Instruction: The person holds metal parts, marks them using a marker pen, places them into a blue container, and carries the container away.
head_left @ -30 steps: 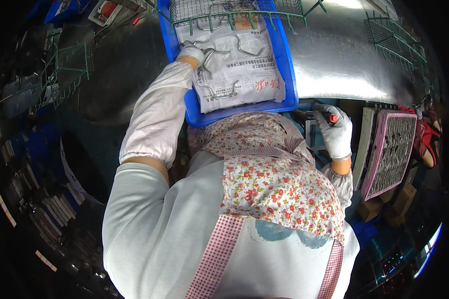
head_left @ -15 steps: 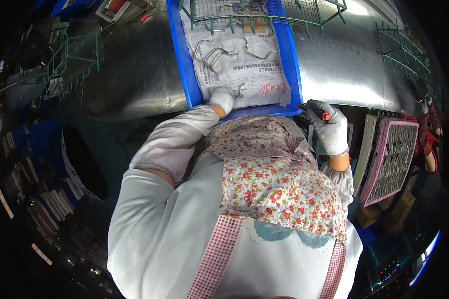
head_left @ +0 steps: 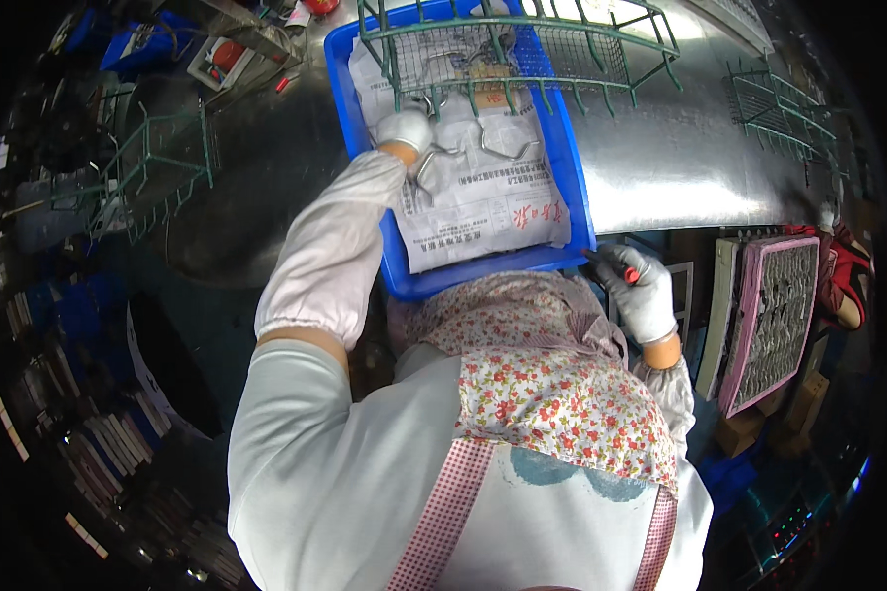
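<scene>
My left hand (head_left: pixel 404 129), in a white glove, reaches into the blue tray (head_left: pixel 395 258) at its left side. Its fingers are curled down on a bent metal rod (head_left: pixel 432 102), which the glove mostly covers. More bent metal rods (head_left: pixel 426 171) lie beside it on the newspaper (head_left: pixel 443 246) lining the tray. Another rod (head_left: pixel 508 150) rests to their right. By the tray's near right corner, my right hand (head_left: pixel 645 300), also gloved in white, is closed around a black marker-like tool with a red end (head_left: pixel 630 275).
A green wire rack (head_left: pixel 522 44) stands over the tray's far part. Other green racks are at the left (head_left: pixel 163 163) and right (head_left: pixel 784 113) of the metal table (head_left: pixel 650 177). A pink-edged panel (head_left: pixel 774 320) stands at the right, near another person's red sleeve (head_left: pixel 851 281).
My left hand has moved from the tray's near end farther in, onto the left rods. In the picture the tray sits lower and tilted. My right hand still holds the black tool.
</scene>
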`<state>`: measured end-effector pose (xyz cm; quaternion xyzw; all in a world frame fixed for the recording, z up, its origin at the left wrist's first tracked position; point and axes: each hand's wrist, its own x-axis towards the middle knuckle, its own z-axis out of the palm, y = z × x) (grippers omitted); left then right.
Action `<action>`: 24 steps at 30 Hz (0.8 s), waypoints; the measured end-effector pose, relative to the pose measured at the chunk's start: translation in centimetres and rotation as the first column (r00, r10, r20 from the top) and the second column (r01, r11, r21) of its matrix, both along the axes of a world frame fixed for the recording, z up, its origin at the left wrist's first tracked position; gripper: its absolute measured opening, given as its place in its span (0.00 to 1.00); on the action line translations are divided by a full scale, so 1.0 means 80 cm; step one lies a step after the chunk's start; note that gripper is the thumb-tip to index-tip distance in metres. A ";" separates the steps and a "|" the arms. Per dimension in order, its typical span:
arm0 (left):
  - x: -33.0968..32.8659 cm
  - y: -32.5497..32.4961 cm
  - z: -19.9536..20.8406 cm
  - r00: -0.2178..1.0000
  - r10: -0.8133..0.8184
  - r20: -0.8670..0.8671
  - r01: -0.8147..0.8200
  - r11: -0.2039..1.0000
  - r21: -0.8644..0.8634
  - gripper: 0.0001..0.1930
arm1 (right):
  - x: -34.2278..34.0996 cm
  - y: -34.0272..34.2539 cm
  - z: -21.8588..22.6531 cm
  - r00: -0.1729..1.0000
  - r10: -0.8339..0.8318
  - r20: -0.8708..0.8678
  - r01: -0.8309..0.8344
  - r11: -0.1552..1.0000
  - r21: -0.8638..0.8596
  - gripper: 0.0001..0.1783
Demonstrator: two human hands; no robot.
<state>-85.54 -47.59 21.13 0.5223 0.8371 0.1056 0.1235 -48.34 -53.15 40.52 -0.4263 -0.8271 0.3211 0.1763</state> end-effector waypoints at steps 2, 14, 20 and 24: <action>-0.010 0.037 -0.012 0.984 -0.171 -0.057 0.161 0.976 -0.147 0.20 | 0.008 -0.005 -0.021 0.996 -0.090 0.018 0.090 0.995 -0.052 0.13; -0.017 0.052 -0.101 0.950 -0.308 -0.048 0.306 0.951 -0.046 0.13 | 0.047 -0.028 -0.041 0.963 -0.242 0.116 0.245 0.970 -0.006 0.14; -0.006 0.114 -0.061 0.954 -0.296 -0.047 0.296 0.955 -0.011 0.14 | 0.034 -0.015 -0.042 0.977 -0.214 -0.023 0.213 0.977 -0.005 0.16; 0.041 0.049 -0.063 0.932 -0.363 -0.006 0.363 0.931 0.022 0.14 | 0.048 -0.017 -0.049 0.967 -0.249 0.052 0.252 0.965 -0.071 0.16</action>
